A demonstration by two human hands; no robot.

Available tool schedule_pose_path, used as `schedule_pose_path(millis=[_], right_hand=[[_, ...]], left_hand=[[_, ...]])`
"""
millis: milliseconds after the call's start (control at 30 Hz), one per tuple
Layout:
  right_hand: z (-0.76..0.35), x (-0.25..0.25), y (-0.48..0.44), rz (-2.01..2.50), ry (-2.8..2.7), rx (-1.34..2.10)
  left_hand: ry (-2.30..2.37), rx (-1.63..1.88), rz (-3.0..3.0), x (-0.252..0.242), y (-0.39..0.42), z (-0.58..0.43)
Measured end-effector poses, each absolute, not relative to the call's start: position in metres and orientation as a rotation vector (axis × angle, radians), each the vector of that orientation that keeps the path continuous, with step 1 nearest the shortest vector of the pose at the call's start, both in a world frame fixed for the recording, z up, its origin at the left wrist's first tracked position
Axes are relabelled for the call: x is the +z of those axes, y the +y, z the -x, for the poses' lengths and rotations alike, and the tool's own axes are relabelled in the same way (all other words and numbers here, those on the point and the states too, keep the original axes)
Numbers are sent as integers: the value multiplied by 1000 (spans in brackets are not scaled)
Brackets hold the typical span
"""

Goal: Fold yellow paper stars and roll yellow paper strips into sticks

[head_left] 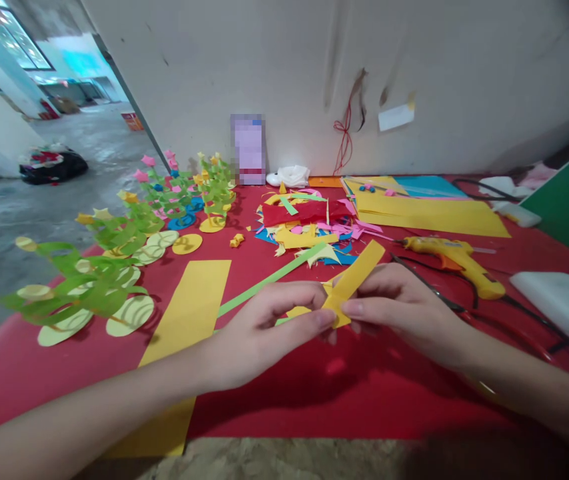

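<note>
Left hand and right hand are both gripping one narrow yellow folded paper strip, thumbs and fingers pinching its folded lower end. Strip is hanging between the hands, over the red-covered table. Long axis is slanting up-right and away from the person; free end is sticking out past the right fingers, so the right hand is sitting nearer to it. Left thumb is pressing the fold's left edge.

Containers: a black plastic bag is resting on the grey floor, far left, holding red and whitish bits, too blurred to tell. A multicoloured paper-scrap heap is lying loose beyond the hands; a yellow glue gun is lying beyond the right hand.
</note>
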State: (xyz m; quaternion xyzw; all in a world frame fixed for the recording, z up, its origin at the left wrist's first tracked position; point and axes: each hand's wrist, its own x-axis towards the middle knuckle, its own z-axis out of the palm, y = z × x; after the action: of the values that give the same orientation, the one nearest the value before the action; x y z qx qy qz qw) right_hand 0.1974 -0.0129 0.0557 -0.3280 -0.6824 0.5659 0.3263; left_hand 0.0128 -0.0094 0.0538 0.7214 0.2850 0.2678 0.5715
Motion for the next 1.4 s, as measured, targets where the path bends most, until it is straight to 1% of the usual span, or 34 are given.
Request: schedule_pose_path(millis=[167, 300, 400, 500, 700, 900, 1100, 1200, 1400], right_hand=[[-196, 60, -14, 869, -1855, 1381], [-197, 60, -15, 887, -1841, 1234], [-197, 60, -15, 929, -1821, 1039], [-195, 59, -16, 869, -1861, 866], [-194, 58, -17, 732, -1929, 639], [-202, 62, -18, 610, -2141, 253], [-213, 60, -15, 465, -2423, -143], [-213, 62, -19, 495, -2403, -90], [-203, 69, -25, 842, -2012, 554]], left_hand=[[726, 670, -1697, 53, -12, -13], [699, 767, -1492, 52, -14, -13], [650, 763, -1345, 51, -15, -13], [603, 749, -1214, 51, -15, -13], [607, 689, -1025, 52, -15, -14], [472, 614, -930, 56, -18, -19], [463, 509, -895, 56, -19, -21], [517, 509, -967, 52, -17, -21], [714, 923, -1377, 47, -17, -19]])
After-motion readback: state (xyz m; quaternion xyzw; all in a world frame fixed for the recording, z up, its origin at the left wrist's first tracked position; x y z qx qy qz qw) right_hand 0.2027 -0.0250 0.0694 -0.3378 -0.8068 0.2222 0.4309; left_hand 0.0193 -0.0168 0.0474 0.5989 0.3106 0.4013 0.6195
